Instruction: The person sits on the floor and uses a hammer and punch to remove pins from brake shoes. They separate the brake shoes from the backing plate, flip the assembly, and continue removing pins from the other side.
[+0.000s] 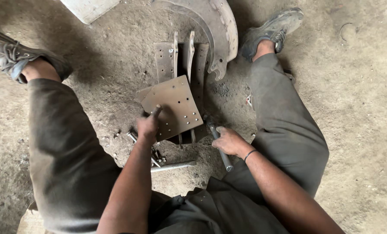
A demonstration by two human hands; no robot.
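Note:
A curved brown plate with several small holes (176,104) rests on a dark metal part on the dirt ground between my legs. My left hand (148,125) presses a finger onto the plate's lower left area, with a small dark piece under the fingertip. My right hand (228,141) is closed around the grey handle of a metal tool (223,157), whose head lies beside the plate's lower right corner. Another perforated plate and flat metal pieces (165,58) stand just behind.
A large curved rusty metal shoe (217,30) lies at the top centre. Loose metal rods and bolts (172,166) lie on the ground near my left wrist. My shoes (11,54) (273,28) flank the work. A pale block (87,8) sits top left.

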